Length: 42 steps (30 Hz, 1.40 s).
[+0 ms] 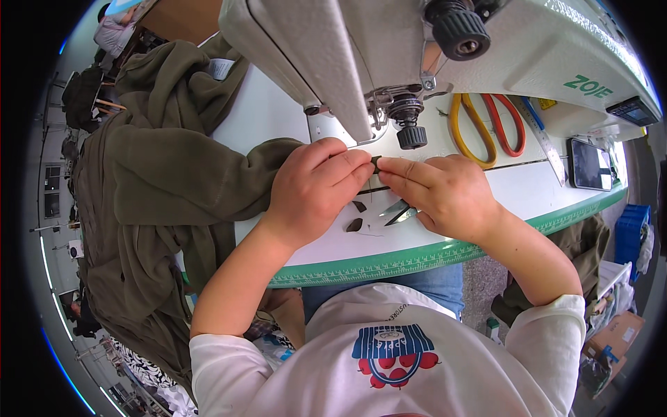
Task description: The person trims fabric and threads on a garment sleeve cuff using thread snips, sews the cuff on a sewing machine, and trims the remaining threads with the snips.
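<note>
A dark olive-green fleece garment [187,174] lies bunched over the left of the white sewing table and hangs off its edge. My left hand [313,184] is closed on an end of it, just in front of the sewing machine [299,62]. My right hand [448,194] meets it there, thumb and fingers pinching a small bit of the same dark cloth. The blades of small thread snips [401,213] poke out from beneath my right hand; their handle is hidden. Two dark fabric scraps [354,224] and loose threads lie between my forearms.
Right of the machine's needle area lie yellow-handled scissors [474,132], red-handled scissors [511,128], a metal ruler [547,147] and a phone [590,165]. A green measuring tape [389,260] runs along the table's front edge. Another person [114,33] sits far back left.
</note>
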Available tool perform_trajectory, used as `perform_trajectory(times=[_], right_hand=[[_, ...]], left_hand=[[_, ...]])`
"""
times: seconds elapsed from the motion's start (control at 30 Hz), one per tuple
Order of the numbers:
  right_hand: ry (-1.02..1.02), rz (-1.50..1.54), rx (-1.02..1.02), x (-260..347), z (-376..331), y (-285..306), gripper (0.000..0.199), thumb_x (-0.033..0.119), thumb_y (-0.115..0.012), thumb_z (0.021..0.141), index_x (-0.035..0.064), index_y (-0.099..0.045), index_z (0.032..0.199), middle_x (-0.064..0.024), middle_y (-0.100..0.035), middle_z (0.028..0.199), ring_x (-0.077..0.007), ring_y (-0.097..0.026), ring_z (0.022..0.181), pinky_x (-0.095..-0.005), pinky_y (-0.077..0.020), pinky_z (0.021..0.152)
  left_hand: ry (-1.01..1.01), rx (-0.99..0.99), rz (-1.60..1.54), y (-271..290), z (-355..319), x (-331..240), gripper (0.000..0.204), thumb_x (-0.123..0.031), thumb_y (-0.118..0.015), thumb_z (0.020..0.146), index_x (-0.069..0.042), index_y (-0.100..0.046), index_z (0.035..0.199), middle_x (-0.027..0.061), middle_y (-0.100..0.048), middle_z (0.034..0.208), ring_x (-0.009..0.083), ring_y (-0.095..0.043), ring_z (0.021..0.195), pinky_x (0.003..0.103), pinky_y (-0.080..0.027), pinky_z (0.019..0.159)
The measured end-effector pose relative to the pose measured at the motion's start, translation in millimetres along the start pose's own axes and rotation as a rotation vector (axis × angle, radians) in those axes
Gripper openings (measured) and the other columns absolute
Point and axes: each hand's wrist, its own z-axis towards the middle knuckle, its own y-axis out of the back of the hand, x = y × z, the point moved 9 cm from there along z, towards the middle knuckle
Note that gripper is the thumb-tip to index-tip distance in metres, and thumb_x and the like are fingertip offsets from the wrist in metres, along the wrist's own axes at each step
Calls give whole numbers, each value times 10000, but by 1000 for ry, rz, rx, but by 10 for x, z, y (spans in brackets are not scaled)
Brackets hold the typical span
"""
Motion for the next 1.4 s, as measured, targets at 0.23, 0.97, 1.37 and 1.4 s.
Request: perform_trajectory(times=[0.23,0.97,1.37,1.4], right_hand=[[-59,119,38,-60,-23,-2,248,102,-643,752,88,-659,999,-4,-654,1095,-179,-637,720,-333,-509,620],[-39,-43,-78,68,-13,65,195,190,-670,805,107,-687,981,2,-654,1072,-191,-567,996,-357,-434,858],[-33,-124,-115,92,-33,65,216,188,-660,759,131,-678,967,0,-585,926,-184,-553,910,-345,-439,800],[-35,-123,-117,94,-38,66,216,188,-660,759,131,-678,967,0,-585,926,-184,-553,910,-345,-439,800]], left_hand=[[-10,63,-5,-9,69,-19,233,-42,-684,661,-41,-712,892,21,-674,963,202,-606,851,315,-508,699],[15,29,8,-7,42,11,196,-70,-692,687,-75,-699,883,-7,-662,936,191,-604,853,311,-513,687],[72,58,-55,-38,119,58,207,-44,-741,671,-77,-694,870,2,-663,918,216,-618,845,327,-525,707],[64,50,-55,-35,114,57,207,-47,-741,674,-76,-695,874,3,-664,917,216,-617,845,326,-525,709]])
